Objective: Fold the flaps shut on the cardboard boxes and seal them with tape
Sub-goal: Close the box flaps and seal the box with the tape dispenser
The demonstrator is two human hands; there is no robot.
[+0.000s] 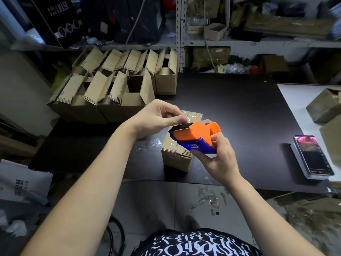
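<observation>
Your right hand point(219, 156) grips the tape dispenser point(195, 137) just above the closed box point(175, 159) on the desk point(239, 108). Your left hand point(155, 117) pinches its front edge, seemingly freeing the tape end. Next, draw tape across the box's seam.

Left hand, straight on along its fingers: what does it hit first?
The tape dispenser held in the right hand. The left hand has its fingers pinching at the dispenser's black front edge, seemingly in contact. The taped box lies below; depth unclear.
</observation>
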